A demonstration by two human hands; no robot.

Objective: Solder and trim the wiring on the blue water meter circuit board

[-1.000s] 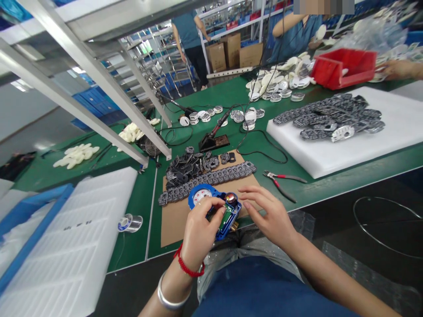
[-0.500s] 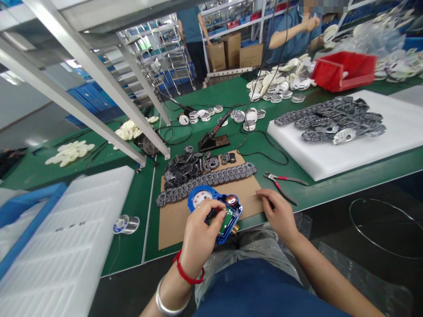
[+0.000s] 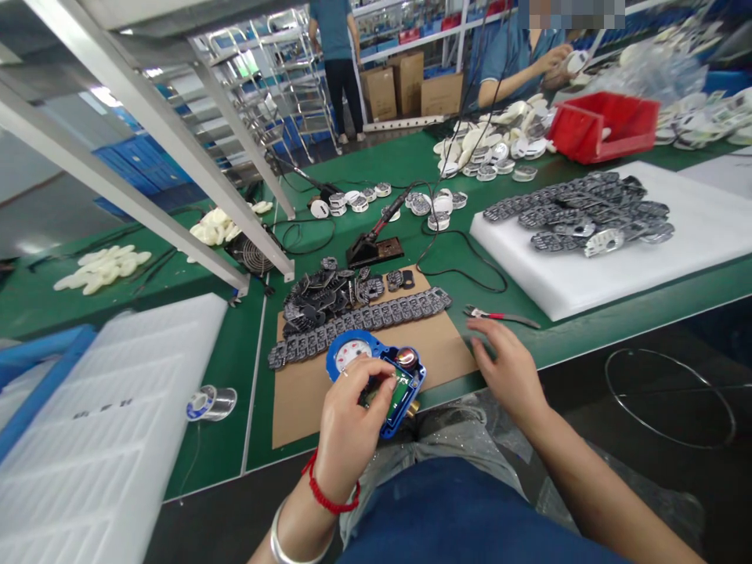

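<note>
My left hand is closed over a blue meter, with thumb and index finger pinched together above its green circuit board. Whether a thin part sits between those fingertips is hidden. The meter has a round white dial at one end, a dark-red round part and a brass fitting at its edge. My right hand is open, thumb and fingers apart, over the red-handled pliers. It covers one handle; whether it touches them I cannot tell.
Beyond the meter, a row of dark modules and a heap of similar parts lie on cardboard. A soldering iron rests in its stand. Solder wire lies left, white foam right. A red bin stands behind; co-workers are beyond.
My right hand has moved from the cardboard's edge rightward onto the pliers, hiding one handle. My left hand stays on the meter. The view has shifted slightly.
</note>
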